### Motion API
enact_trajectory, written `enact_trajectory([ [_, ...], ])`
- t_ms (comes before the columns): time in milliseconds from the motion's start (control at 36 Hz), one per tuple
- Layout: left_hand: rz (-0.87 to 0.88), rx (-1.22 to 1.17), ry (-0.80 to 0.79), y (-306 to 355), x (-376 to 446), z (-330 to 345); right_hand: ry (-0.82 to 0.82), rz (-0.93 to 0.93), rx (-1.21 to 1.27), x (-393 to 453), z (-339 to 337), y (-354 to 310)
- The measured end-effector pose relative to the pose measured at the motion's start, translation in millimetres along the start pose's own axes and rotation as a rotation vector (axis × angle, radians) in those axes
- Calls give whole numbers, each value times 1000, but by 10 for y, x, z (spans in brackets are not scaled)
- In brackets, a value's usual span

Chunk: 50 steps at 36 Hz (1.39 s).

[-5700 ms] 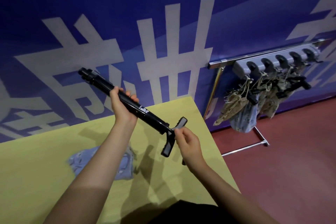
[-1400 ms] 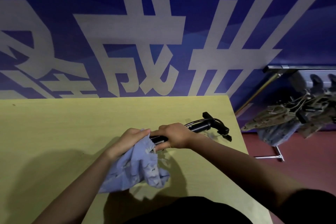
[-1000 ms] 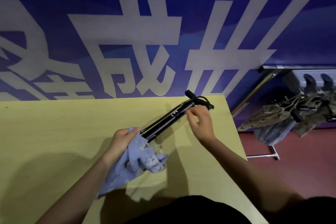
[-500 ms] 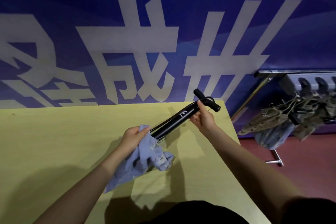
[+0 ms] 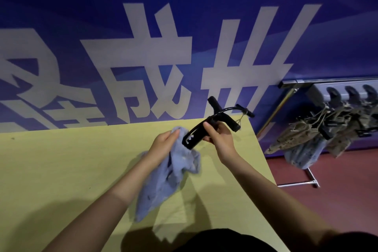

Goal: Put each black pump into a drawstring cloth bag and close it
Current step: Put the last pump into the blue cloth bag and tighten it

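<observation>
A black pump (image 5: 194,136) slants above the yellow table (image 5: 61,170), its lower end inside the mouth of a light blue drawstring cloth bag (image 5: 163,180). Its T-handle and thin hose stick up at the top right. My left hand (image 5: 163,143) grips the bag's rim and holds the bag up off the table. My right hand (image 5: 218,139) grips the pump's barrel just below the handle. Most of the barrel's lower part is hidden in the cloth.
A metal rack (image 5: 296,84) stands to the right of the table on the red floor, with more black pumps (image 5: 333,96) and cloth bags (image 5: 302,147) hanging from it. A blue wall with big white characters rises behind the table's far edge.
The pump has slid deeper into the bag, so less of its barrel shows. My right hand has come down along the barrel toward the bag.
</observation>
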<state>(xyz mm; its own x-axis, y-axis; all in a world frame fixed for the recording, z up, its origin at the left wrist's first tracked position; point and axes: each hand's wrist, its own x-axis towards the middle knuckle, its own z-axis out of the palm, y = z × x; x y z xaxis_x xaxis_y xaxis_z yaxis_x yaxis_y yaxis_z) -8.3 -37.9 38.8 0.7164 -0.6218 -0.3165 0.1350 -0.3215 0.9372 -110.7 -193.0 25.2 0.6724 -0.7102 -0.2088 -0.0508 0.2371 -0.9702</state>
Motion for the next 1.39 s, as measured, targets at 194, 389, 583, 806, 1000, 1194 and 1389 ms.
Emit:
enact_trajectory([
  [194,48,-251,116,428,14,121,-100,-156,-148,-306,193,-184],
  [389,-15,-445,114,671,42,-157,-266,-179,-186,-426,93,-229],
  [583,-55,-383,9,636,-20,-256,-473,-305,-470,-418,51,-405],
  [806,21,-342,-95,463,-154,-177,-656,-359,-765,-350,134,-354],
  [1000,59,-308,42,325,-210,-252,-663,-223,-511,-257,151,-154],
  [1194,27,-337,48,258,-209,-411,-254,-69,-336,-3,169,-53],
  [1389,53,-298,-8,227,-212,-467,-594,134,-508,92,388,91],
])
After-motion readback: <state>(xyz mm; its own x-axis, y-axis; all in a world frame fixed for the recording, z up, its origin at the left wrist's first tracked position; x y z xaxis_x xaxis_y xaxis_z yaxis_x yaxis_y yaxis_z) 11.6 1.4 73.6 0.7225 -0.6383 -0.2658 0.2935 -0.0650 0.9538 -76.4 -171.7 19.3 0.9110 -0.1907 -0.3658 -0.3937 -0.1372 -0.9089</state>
